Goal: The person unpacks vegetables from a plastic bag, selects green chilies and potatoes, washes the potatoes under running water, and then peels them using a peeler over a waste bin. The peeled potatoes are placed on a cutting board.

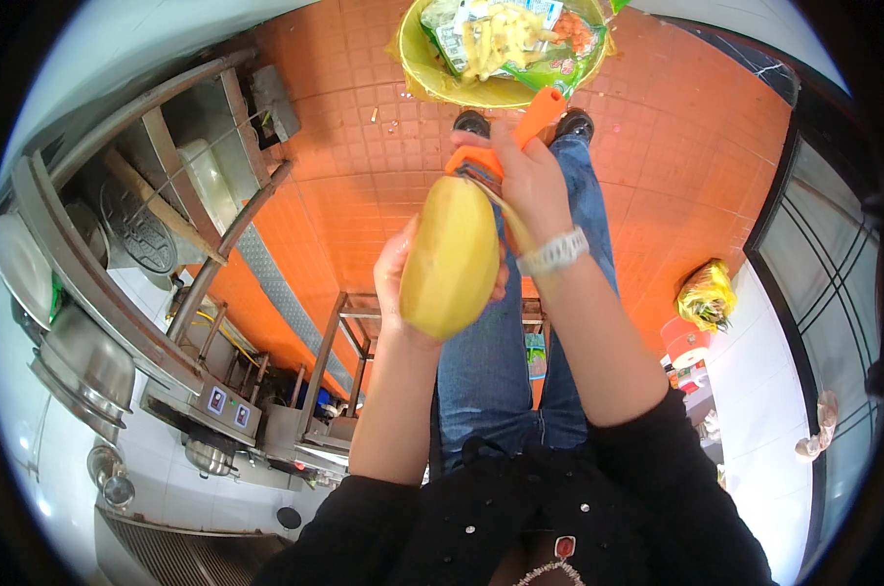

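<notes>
A large yellow potato-like tuber (449, 260) lies along the palm of my left hand (393, 267), whose fingers wrap under it and show at its right side. Long flat facets run down its pale surface. My right hand (533, 183) grips an orange-handled peeler (541, 117). The peeler's blade (478, 173) is at the far tip of the tuber, and a thin strip of peel (514, 223) hangs from there towards my wrist. A pale bracelet or watch band (555, 251) sits on that wrist.
Beyond my shoes, a yellow-lined bin (413, 69) holds peelings (504, 36) and plastic packaging. Metal kitchen racks (229, 146) with pans stand at left. A yellow bag (707, 297) and a red bucket (684, 340) are at right, near a dark-framed glass door (815, 242).
</notes>
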Demonstrator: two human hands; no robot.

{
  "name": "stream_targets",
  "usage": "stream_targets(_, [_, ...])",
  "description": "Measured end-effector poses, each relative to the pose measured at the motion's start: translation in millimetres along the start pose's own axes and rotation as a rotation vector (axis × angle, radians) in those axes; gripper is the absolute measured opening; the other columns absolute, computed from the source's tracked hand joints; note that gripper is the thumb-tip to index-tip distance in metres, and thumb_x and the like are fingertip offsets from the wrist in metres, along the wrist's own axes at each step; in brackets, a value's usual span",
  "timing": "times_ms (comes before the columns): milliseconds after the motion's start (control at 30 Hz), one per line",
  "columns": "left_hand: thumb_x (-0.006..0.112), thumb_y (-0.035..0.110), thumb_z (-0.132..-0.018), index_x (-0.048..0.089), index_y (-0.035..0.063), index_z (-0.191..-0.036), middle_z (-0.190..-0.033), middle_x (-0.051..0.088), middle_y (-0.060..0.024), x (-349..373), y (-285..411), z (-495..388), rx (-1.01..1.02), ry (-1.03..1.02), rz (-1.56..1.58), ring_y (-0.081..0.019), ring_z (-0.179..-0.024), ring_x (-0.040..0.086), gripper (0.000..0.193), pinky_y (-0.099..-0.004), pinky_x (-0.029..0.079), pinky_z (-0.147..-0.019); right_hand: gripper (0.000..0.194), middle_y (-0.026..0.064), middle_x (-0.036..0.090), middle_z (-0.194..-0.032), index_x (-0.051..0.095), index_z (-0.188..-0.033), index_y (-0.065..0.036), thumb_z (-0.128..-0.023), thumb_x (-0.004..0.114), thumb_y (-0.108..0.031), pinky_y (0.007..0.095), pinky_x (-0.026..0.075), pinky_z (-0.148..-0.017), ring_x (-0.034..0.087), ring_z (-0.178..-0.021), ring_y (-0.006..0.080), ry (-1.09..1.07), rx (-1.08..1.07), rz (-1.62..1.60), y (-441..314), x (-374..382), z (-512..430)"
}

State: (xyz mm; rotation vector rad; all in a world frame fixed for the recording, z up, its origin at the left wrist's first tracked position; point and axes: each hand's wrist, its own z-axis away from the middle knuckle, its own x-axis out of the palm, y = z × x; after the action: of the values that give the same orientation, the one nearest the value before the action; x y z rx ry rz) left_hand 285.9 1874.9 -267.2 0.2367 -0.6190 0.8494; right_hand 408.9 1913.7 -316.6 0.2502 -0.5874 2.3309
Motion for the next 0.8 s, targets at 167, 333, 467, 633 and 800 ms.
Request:
stream_targets(167, [0.042,0.042,-0.088,0.048,0.0020,-0.119,-0.109,0.056,-0.0189,-1.9,-0.8,-3.0,-0.007,0.041,-0.034,-0.0318,-0.087,0.061,0.051,-0.0415,0.054,-0.065,0.032,0.0131,0.059,-0.106,0.050,-0.107,0.004,-0.095,0.040,-0.024,0.0325,0.048,-0.086,0.057,-0.098,0.0219,0.033,0.357,-0.427,-3.0,-19.8,-0.3])
stream_targets(333, [0.044,0.034,-0.090,0.039,0.0049,-0.127,-0.119,0.052,-0.0143,2.0,-6.6,-9.4,0.127,0.276,-0.168,-0.0272,-0.106,0.054,0.047,-0.0398,0.046,-0.089,0.025,0.0140,0.060,-0.104,0.043,-0.107,-0.001,-0.095,0.041,-0.023,0.0322,0.050,-0.078,0.060,-0.089,0.0177,-0.159,-0.041,-0.125,-1.2,-8.5,39.1])
stream_targets(467, [0.047,0.031,-0.089,0.040,0.0033,-0.126,-0.118,0.052,-0.0140,9.6,-13.6,-1.5,0.151,0.231,-0.045,-0.0265,-0.106,0.054,0.047,-0.0395,0.046,-0.089,0.021,0.0142,0.055,-0.115,0.041,-0.108,-0.002,-0.094,0.044,-0.018,0.0297,0.044,-0.087,0.055,-0.099,0.0165,-0.230,-0.315,0.190,-7.5,-1.4,62.7])
stream_targets(633, [0.051,0.017,-0.083,0.036,0.0078,-0.128,-0.122,0.046,-0.0122,17.1,-18.3,3.5,0.227,0.147,-0.043,-0.0249,-0.114,0.046,0.048,-0.0395,0.039,-0.096,0.032,0.0140,0.055,-0.112,0.047,-0.118,0.001,-0.091,0.048,-0.015,0.0290,0.041,-0.087,0.054,-0.101,0.0208,-0.337,-0.731,0.941,-20.8,-5.7,79.6])
stream_targets(800, [0.053,0.014,-0.080,0.037,0.0071,-0.127,-0.122,0.046,-0.0125,19.2,-22.8,14.7,0.267,0.144,0.014,-0.0260,-0.114,0.047,0.051,-0.0402,0.040,-0.095,0.029,0.0127,0.059,-0.103,0.045,-0.111,0.005,-0.090,0.050,-0.015,0.0274,0.045,-0.079,0.057,-0.096,0.0166,-0.327,-0.455,0.591,-22.7,2.4,75.5])
